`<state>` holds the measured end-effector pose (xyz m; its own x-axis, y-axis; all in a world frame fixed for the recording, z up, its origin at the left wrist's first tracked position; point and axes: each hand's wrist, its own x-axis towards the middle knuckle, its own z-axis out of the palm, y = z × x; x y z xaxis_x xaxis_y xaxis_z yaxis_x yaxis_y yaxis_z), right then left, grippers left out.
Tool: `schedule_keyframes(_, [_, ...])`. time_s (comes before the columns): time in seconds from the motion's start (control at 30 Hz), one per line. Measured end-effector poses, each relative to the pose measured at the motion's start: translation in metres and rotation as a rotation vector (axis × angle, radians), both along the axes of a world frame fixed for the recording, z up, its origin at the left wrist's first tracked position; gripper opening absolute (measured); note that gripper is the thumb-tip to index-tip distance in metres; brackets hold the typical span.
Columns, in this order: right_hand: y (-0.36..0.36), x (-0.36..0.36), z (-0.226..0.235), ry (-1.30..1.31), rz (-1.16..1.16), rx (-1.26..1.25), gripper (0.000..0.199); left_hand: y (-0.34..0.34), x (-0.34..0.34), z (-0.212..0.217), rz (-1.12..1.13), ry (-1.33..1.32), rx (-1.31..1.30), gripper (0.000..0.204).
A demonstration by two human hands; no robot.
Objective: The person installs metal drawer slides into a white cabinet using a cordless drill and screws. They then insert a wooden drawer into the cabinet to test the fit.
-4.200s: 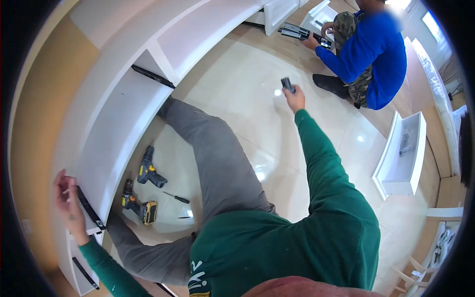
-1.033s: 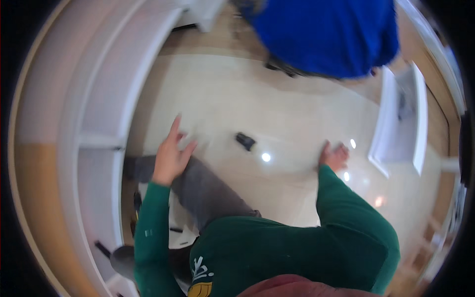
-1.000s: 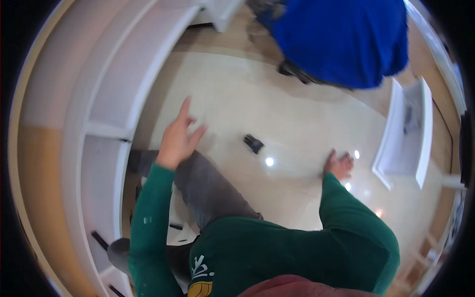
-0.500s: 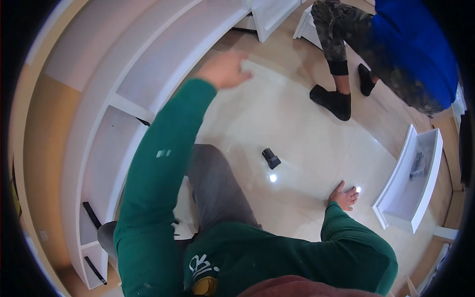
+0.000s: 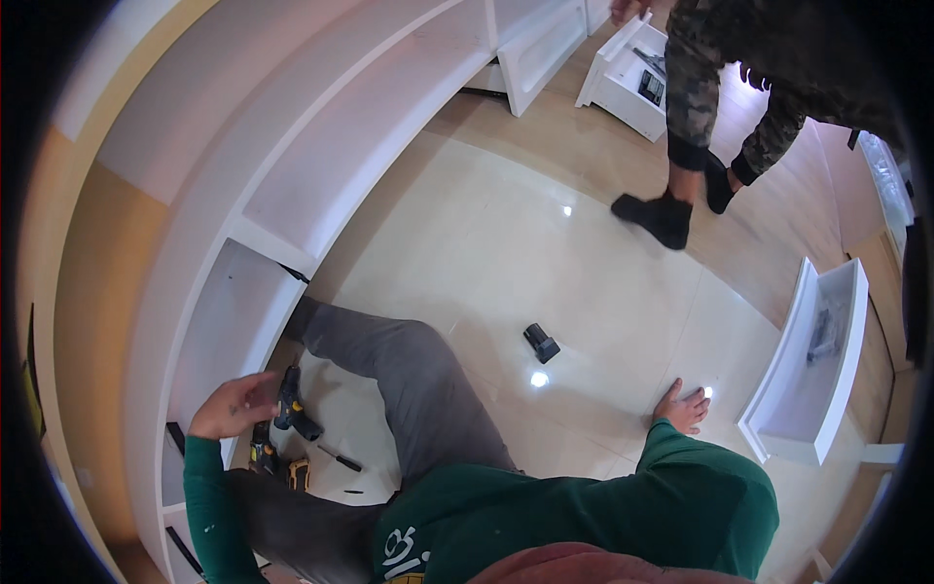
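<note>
My left hand (image 5: 234, 405) hovers beside the white cabinet with its fingers apart and nothing in it. Close to its fingertips is a cordless drill (image 5: 293, 404), black with yellow marks; whether they touch I cannot tell. A second power tool (image 5: 261, 454) lies beneath that hand, partly hidden, next to a yellow-and-black tool (image 5: 299, 475). Nearby on the tiles is a screwdriver (image 5: 341, 458). Flat on the floor at the right, my right hand (image 5: 685, 407) rests with fingers spread. Between my knee and that hand lies a black battery pack (image 5: 541, 343).
The long white cabinet (image 5: 261, 232) with open compartments curves along the left. At the right stands a white drawer (image 5: 790, 414) holding a small clear packet. Another white drawer (image 5: 623, 104) sits at the back, near a co-worker's black-socked foot (image 5: 660, 219).
My left hand has swung back from the far floor to the tools by the cabinet. My right hand stays planted. The co-worker has straightened and shifted, showing the back drawer.
</note>
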<state>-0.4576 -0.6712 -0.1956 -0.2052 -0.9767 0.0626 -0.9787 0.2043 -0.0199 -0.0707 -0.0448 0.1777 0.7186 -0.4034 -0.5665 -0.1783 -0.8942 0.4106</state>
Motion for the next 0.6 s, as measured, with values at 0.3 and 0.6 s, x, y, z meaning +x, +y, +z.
schedule_keyframes(0.3, [0.001,-0.004,0.002,0.009,0.001,0.005,0.082,0.060,0.003,-0.031,0.285,-0.080,0.047,0.066])
schedule_keyframes(0.6, [0.001,0.004,0.016,-0.080,0.023,0.032,0.080,0.042,0.000,-0.039,0.190,-0.092,0.208,0.066])
